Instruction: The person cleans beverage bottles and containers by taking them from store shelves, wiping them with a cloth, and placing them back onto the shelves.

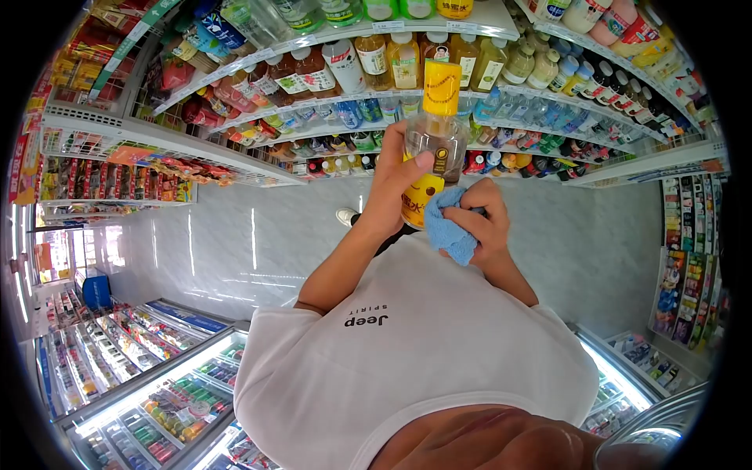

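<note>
Head view | I have the left grip (389, 186) wrapped round a yellow-capped bottle (440, 150), thumb across its front; bottle stands before the drinks shelves (492, 30), above the grey floor (305, 223) | my right grip (489, 221) is curled tight on a bunched blue cloth (450, 229); cloth overlaps the bottle's lower side; pressure I cannot tell

1. We see a clear bottle (443, 139) with a bright yellow top (442, 86) marked by a dark curve, and a yellow label (421, 193) bearing dark characters.
2. Our cloth (450, 229) is light blue.
3. We wear a white shirt (427, 313) with black "Jeep SPIRIT" lettering (366, 320).
4. We see a grey floor (223, 235), mottled, with white streaks of reflected light.
</note>
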Tool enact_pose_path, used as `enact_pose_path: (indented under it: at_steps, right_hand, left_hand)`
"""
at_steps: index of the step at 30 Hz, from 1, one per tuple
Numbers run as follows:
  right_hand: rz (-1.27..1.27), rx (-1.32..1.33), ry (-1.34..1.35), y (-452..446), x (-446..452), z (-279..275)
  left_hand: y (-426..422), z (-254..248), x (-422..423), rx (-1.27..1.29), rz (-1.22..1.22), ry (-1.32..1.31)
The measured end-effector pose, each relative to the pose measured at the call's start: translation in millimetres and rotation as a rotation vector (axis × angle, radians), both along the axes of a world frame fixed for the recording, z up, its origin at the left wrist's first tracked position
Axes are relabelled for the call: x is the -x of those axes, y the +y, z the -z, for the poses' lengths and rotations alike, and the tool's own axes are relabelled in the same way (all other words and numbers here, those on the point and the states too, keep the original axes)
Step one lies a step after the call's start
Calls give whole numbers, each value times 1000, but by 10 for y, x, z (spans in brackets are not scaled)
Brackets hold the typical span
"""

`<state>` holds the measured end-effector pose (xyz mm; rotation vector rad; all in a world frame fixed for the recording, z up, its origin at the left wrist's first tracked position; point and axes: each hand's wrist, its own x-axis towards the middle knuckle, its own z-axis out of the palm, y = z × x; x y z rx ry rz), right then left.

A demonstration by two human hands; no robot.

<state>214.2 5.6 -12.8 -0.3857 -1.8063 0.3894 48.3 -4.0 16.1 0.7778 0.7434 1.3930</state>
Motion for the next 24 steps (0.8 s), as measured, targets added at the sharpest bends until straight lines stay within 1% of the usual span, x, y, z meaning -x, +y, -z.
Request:
enact_pose_path:
  at_steps: [7, 12, 18, 24]
  right_hand:
    - [-32, -7, -25, 7, 31, 45]
    - [-70, -17, -24, 74, 20, 79]
    - [-89, -36, -32, 83, 40, 92]
    - [-116, -30, -53, 87, 63, 103]
  left_hand:
    - [33, -75, 25, 23, -62, -52]
    - [74, -1, 51, 17, -73, -72]
    - [65, -54, 54, 37, -104, -83]
    - [90, 1, 97, 43, -153, -78]
